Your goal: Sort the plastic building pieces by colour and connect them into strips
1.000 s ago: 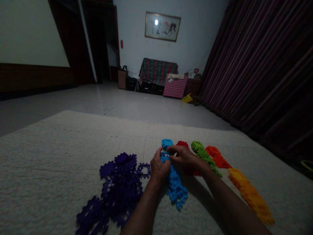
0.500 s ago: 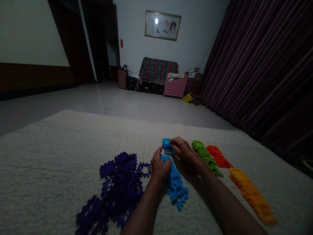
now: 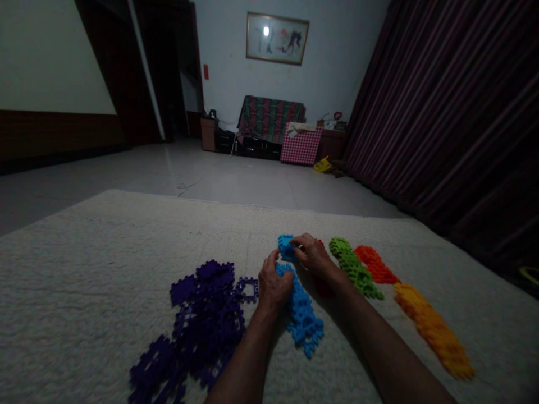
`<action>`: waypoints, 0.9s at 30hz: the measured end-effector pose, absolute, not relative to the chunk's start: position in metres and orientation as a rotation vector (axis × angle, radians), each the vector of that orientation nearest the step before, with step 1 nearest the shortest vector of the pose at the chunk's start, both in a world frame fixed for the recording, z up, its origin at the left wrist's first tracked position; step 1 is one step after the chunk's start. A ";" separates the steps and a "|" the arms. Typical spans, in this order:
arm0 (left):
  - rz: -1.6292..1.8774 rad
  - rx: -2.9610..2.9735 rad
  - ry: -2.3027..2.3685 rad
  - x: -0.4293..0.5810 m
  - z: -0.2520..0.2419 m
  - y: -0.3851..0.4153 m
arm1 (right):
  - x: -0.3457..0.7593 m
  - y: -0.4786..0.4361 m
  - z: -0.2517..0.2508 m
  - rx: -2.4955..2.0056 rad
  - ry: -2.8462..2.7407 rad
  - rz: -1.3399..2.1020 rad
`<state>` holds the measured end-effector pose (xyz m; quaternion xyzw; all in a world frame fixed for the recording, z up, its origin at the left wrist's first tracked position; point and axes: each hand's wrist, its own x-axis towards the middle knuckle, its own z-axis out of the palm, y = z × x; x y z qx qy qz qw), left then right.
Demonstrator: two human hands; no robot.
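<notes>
Light blue interlocking plastic tiles [image 3: 304, 314] lie in an overlapping row between my arms. My left hand [image 3: 273, 280] rests at the far end of this row, thumb and fingers closed round its top tiles. Just beyond, my right hand [image 3: 314, 253] pinches a separate light blue tile [image 3: 286, 247] at its right edge. A small gap shows between that tile and the row. To the left lies a loose heap of dark purple tiles [image 3: 210, 320], one of them close to my left hand. Something red is partly hidden behind and under my right hand and forearm.
Right of my right arm are rows of green tiles [image 3: 356, 269], red-orange tiles [image 3: 374, 264] and yellow-orange tiles [image 3: 433, 328]. All lie on a cream quilted mat [image 3: 126, 241]. Beyond it are a tiled floor, a cloth-covered cabinet [image 3: 269, 119] and a dark curtain [image 3: 442, 112] at right.
The view has shifted slightly. Both hands stay almost in place, and the light blue tile in my right hand looks tilted up a little more.
</notes>
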<state>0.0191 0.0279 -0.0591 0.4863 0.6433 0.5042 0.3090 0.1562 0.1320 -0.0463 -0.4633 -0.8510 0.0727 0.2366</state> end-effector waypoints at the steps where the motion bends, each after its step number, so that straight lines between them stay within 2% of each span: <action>1: 1.330 1.291 1.701 0.019 -0.059 0.028 | 0.156 0.132 -0.046 -1.269 -2.329 0.193; 15: 1.335 1.298 1.701 0.019 -0.059 0.028 | 0.155 0.133 -0.045 -1.293 -2.331 0.205; 22: 1.343 1.274 1.704 0.019 -0.059 0.028 | 0.155 0.122 -0.028 -1.279 -2.290 0.159; 24: 1.358 1.291 1.689 0.019 -0.061 0.028 | 0.157 0.118 -0.021 -1.242 -2.293 0.238; 27: 1.377 1.312 1.627 0.018 -0.062 0.028 | 0.160 0.111 -0.013 -1.125 -2.406 0.569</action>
